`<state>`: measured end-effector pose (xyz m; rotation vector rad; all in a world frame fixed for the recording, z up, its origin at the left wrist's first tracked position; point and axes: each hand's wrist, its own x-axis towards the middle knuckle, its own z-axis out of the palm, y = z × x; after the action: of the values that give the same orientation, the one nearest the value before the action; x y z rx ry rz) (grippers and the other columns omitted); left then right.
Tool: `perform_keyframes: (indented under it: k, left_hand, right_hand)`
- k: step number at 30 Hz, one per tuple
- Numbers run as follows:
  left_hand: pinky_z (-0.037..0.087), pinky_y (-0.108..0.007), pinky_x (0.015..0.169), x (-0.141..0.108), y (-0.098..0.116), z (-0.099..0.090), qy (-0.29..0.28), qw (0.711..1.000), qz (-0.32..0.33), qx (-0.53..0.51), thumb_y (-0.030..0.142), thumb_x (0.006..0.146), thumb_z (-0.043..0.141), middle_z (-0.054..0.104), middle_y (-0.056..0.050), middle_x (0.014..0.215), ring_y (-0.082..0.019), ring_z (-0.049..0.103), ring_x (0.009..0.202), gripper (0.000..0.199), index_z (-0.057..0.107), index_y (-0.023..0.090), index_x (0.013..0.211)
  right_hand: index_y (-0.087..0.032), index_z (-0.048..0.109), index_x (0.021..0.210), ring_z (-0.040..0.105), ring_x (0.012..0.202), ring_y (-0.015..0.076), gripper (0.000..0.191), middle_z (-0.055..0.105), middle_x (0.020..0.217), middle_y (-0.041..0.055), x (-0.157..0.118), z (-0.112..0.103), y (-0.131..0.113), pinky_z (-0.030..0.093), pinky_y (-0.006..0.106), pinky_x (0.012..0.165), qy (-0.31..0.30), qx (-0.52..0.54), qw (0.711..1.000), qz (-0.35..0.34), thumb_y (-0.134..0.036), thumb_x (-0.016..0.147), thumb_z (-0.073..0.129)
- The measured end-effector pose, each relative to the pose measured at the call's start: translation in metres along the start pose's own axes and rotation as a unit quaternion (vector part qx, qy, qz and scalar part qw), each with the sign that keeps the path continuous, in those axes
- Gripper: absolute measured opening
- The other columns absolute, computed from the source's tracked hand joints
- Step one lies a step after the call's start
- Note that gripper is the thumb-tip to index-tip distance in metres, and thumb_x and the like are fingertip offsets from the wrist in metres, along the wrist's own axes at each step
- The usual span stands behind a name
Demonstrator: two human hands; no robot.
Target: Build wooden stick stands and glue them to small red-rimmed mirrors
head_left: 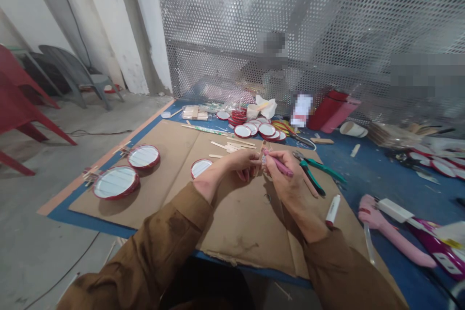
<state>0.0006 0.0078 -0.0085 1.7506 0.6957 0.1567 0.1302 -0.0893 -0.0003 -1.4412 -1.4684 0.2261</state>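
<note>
Over the middle of the cardboard, my left hand (244, 162) grips a small upright piece of wooden craft stick (263, 146), mostly hidden by the fingers. Close beside it, my right hand (288, 181) is wrapped round a purple pen (282, 166), its tip up against the wooden piece. Loose craft sticks (238, 146) lie just beyond my left hand. A red-rimmed white lid (201, 168) lies by my left wrist. Pliers with teal handles (313, 178) rest right of my right hand, and a white marker with a dark red cap (333, 209) lies near my right wrist.
Two red-rimmed lids with sticks attached (116, 182) sit on the cardboard's left side (160, 203). Several more lids (267, 129) are piled at the back before a perforated metal panel (218, 24). A pink glue gun (394, 232) lies at right; a red bottle (327, 109) stands behind.
</note>
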Motion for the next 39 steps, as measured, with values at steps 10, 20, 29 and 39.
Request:
perform_keyframes:
  k: [10,20,29,39]
  left_hand:
    - [0.045,-0.020,0.044,-0.0005,0.0006,0.0003,0.002,1.000,0.011,-0.005,0.052,0.089,0.048,0.057,0.001,0.064,-0.009,0.054,0.044,0.036,0.054,0.017,0.083]
    - [0.045,-0.019,0.046,-0.0007,0.0015,-0.0009,-0.002,1.000,-0.010,-0.006,0.045,0.091,0.047,0.056,0.002,0.061,-0.008,0.055,0.045,0.031,0.054,0.016,0.082]
    - [0.043,-0.018,0.044,-0.0024,0.0036,0.0002,0.004,1.000,0.001,0.000,0.042,0.092,0.046,0.056,0.001,0.060,-0.008,0.053,0.044,0.030,0.055,0.015,0.082]
    - [0.044,-0.019,0.044,-0.0038,0.0061,0.0008,-0.002,1.000,0.000,-0.015,0.038,0.092,0.045,0.055,0.002,0.060,-0.008,0.053,0.044,0.026,0.052,0.016,0.080]
  right_hand:
    - [-0.020,0.059,0.093,0.060,0.061,0.0160,0.021,0.065,0.076,0.0032,-0.0008,0.0011,0.0081,0.048,0.029,0.056,0.007,0.012,1.000,0.003,-0.040,0.086,0.056]
    - [-0.020,0.060,0.087,0.060,0.062,0.0173,0.022,0.065,0.072,0.0031,0.0011,-0.0007,0.0033,0.049,0.030,0.058,0.022,-0.027,0.999,0.004,-0.041,0.085,0.056]
    - [-0.021,0.059,0.091,0.061,0.064,0.0174,0.022,0.066,0.078,0.0041,-0.0010,0.0016,0.0095,0.050,0.030,0.057,0.014,-0.003,1.000,0.002,-0.042,0.086,0.056]
    - [-0.019,0.060,0.091,0.059,0.059,0.0166,0.022,0.064,0.072,0.0031,0.0012,0.0021,0.0032,0.047,0.030,0.055,0.006,0.010,1.000,0.016,-0.040,0.084,0.057]
